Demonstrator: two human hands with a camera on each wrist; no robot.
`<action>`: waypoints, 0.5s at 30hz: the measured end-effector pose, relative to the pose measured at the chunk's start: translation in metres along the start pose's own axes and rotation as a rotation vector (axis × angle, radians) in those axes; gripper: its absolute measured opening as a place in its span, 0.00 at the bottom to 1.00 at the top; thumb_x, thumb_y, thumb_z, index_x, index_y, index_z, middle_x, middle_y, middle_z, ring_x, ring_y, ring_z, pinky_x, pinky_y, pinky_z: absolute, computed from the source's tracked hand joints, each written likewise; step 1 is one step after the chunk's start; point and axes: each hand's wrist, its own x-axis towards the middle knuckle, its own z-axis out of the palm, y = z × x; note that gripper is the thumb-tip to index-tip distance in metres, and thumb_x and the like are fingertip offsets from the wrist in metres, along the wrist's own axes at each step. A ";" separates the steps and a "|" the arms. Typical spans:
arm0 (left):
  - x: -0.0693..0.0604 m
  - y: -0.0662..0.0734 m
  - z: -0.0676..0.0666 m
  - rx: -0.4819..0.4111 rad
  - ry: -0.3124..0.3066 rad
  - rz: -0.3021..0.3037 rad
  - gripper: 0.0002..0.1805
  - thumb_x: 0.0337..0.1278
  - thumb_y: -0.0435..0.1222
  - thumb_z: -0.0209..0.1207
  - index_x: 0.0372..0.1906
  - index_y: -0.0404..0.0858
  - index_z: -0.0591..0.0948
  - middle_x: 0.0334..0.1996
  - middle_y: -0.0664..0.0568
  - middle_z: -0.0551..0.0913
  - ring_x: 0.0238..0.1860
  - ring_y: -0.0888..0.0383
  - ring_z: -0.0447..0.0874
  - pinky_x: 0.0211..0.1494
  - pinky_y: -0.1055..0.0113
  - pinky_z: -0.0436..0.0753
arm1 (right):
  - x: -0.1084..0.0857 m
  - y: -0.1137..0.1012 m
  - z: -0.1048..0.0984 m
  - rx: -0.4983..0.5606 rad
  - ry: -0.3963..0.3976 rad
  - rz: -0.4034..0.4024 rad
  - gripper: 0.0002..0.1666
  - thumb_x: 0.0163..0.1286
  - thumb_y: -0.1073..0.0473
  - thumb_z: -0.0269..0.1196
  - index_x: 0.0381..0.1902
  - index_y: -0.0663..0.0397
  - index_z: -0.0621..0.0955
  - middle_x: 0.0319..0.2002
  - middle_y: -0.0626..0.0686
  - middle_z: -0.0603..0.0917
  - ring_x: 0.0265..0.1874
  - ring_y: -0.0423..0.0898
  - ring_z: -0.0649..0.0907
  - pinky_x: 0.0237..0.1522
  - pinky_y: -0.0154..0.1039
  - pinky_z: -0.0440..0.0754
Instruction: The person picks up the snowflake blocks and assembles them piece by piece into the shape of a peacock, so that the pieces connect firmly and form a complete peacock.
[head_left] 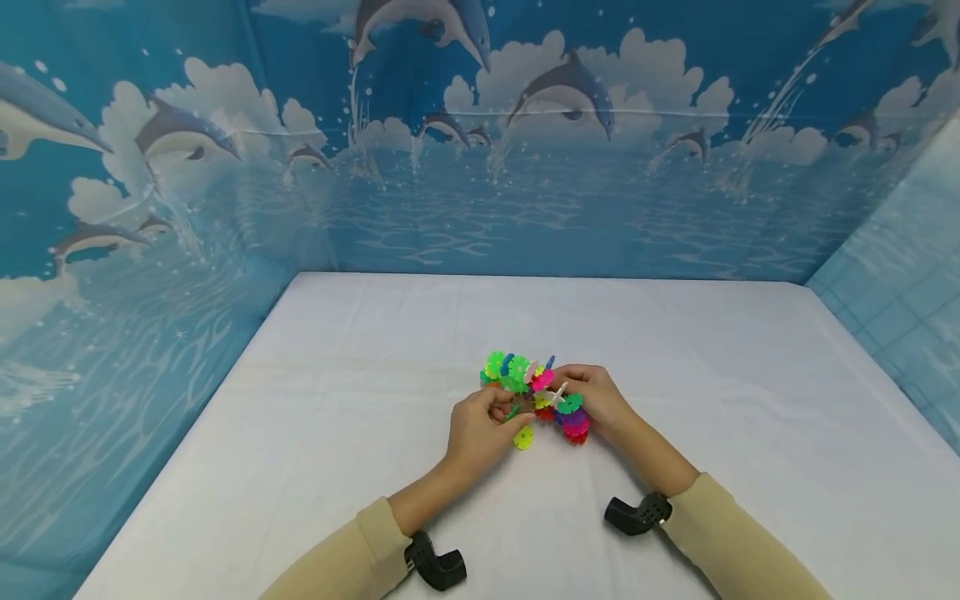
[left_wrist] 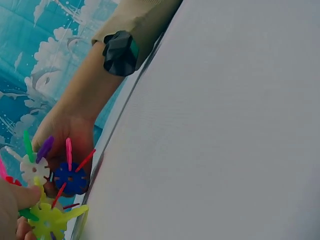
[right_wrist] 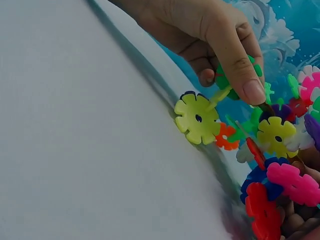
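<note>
A many-coloured cluster of interlocking plastic flower discs is held just above the white table between two hands. My left hand pinches its left part with thumb and fingers, beside a brown disc; a yellow disc sticks out below that grip. My right hand grips the cluster from the right, its fingertips partly hidden behind the discs. Near that hand are a green disc, a pink disc and a red disc. The left wrist view shows a blue disc in front of the right palm.
A white cloth-covered table spreads under the hands. Blue curtains printed with dolphins and clouds stand at its back and sides. Black camera mounts sit on both wrists, over beige sleeves.
</note>
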 end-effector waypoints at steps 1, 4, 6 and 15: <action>0.001 0.000 0.001 0.010 -0.001 -0.010 0.15 0.44 0.35 0.75 0.36 0.33 0.84 0.26 0.53 0.81 0.27 0.62 0.76 0.31 0.72 0.79 | 0.002 0.000 -0.002 -0.012 -0.012 -0.001 0.16 0.70 0.68 0.55 0.47 0.80 0.78 0.31 0.46 0.85 0.34 0.39 0.81 0.37 0.30 0.81; 0.005 0.002 0.006 0.052 -0.007 -0.053 0.15 0.46 0.37 0.75 0.36 0.35 0.83 0.25 0.55 0.80 0.27 0.63 0.76 0.31 0.72 0.78 | 0.012 -0.001 -0.008 -0.046 -0.051 0.007 0.18 0.69 0.68 0.55 0.50 0.82 0.76 0.34 0.48 0.84 0.35 0.38 0.80 0.37 0.30 0.81; 0.009 0.002 0.011 0.076 -0.006 -0.079 0.15 0.46 0.38 0.75 0.35 0.35 0.82 0.25 0.55 0.80 0.27 0.64 0.76 0.31 0.72 0.78 | 0.019 -0.002 -0.013 -0.073 -0.073 0.023 0.19 0.68 0.69 0.54 0.51 0.82 0.76 0.38 0.50 0.84 0.36 0.37 0.79 0.37 0.30 0.81; 0.028 0.003 0.033 0.124 0.062 -0.196 0.17 0.47 0.41 0.74 0.36 0.36 0.79 0.22 0.59 0.77 0.24 0.64 0.74 0.29 0.70 0.75 | 0.046 -0.008 -0.031 -0.118 -0.042 0.161 0.29 0.76 0.56 0.52 0.62 0.77 0.70 0.64 0.68 0.70 0.64 0.58 0.68 0.65 0.49 0.68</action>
